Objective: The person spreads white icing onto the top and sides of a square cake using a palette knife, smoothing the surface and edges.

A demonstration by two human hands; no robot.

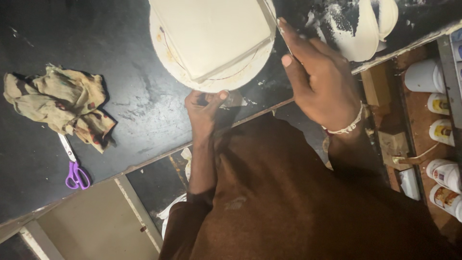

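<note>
Left hand [206, 107]: fingers curled shut, pinching the near rim of the white round piece [211, 43], thumb on top.
Right hand [317, 79]: fingers bent and close together, pressing a thin blade-like tool [281, 31] against the piece's right edge; bead bracelet [347, 126] on the wrist.
White round piece: lies flat on the black worktable [120, 96], at its near edge, just ahead of the person's chest; a paler squarish layer sits on top.
Rag [60, 103]: crumpled, well to the left.
Scissors [72, 166]: purple handles, touching the rag's lower edge.
Shelf, right: white bottles [445, 175] in a row.
</note>
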